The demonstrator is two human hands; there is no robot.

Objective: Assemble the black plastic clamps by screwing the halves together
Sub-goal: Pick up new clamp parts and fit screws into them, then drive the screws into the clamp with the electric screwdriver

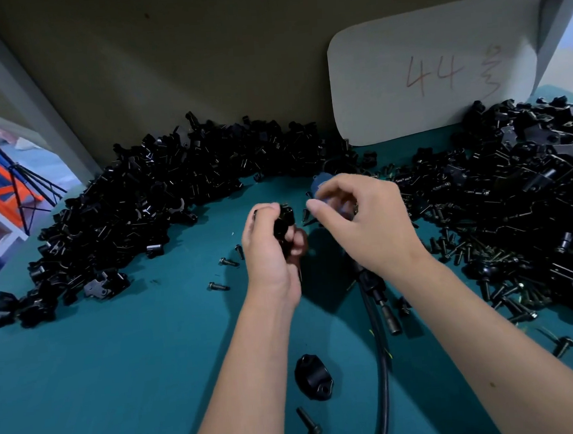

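- Counter (120,381) with a teal top fills most of the view, and a tan wall stands at the far edge.
- Big pile of clamp halves (135,207), all black, curves along the far left side of the counter.
- Another pile of black parts (530,179) lies on the right side, with lots of small screws (467,251) mixed in along its near edge.
- White card (431,71) leans on the wall at the far right, with "44" written on it in red.
- Left hand (274,251) is in the middle of the view, above the counter. Its fingers are curled round a black clamp (283,222), which it holds up off the counter.
- Right hand (363,221) is just beside the left hand, on its right. Its fingers are bent round a blurry blue thing (321,184). I cannot tell what that thing is.
- Black cable (381,362) runs from under the right hand toward the near edge.
- One clamp half (313,377) lies by itself on the counter, near, between the two arms.
- One bolt (309,422) lies just nearer than that clamp half.
- Three loose screws (229,262) lie on the counter a little left of the left hand.
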